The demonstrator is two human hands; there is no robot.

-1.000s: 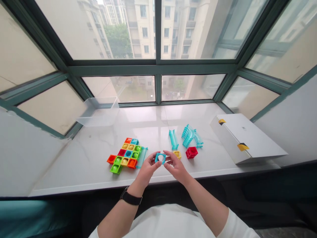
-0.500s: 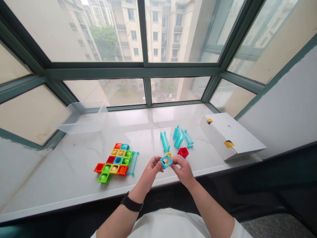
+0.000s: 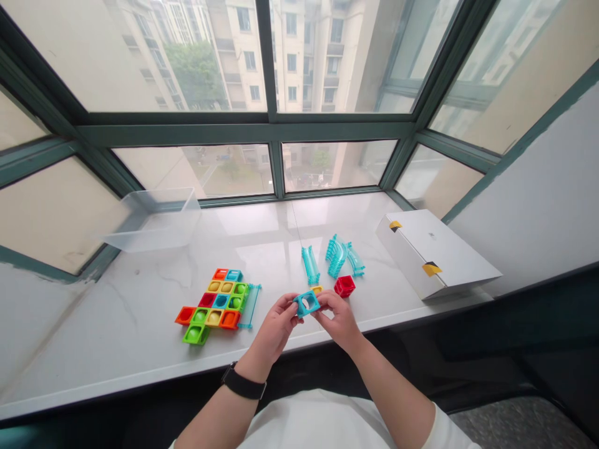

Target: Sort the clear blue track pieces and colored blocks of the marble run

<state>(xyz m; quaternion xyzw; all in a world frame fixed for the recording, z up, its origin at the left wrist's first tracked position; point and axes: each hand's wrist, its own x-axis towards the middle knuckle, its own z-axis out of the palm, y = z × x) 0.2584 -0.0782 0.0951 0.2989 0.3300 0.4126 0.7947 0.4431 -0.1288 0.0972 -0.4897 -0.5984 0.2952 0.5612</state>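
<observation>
While above the white stone sill (image 3: 116, 324), a square blue hollow block (image 3: 307, 304), its wider span running crosswise between left hand (image 3: 275, 330) and right hand (image 3: 339, 322), both nearly closed, fingertips pressed on opposite sides, hole facing up, clear of both palms. Right hand nearer a small yellow block (image 3: 317, 289) and a red cube (image 3: 345, 286), just behind.

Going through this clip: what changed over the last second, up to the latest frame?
The left hand and right hand kept hold of the blue square piece and rotated it, tilting its round-holed face; nothing was let go. The camera view also shifted slightly. The colored tile layout, red cube and white box stayed put.
</observation>
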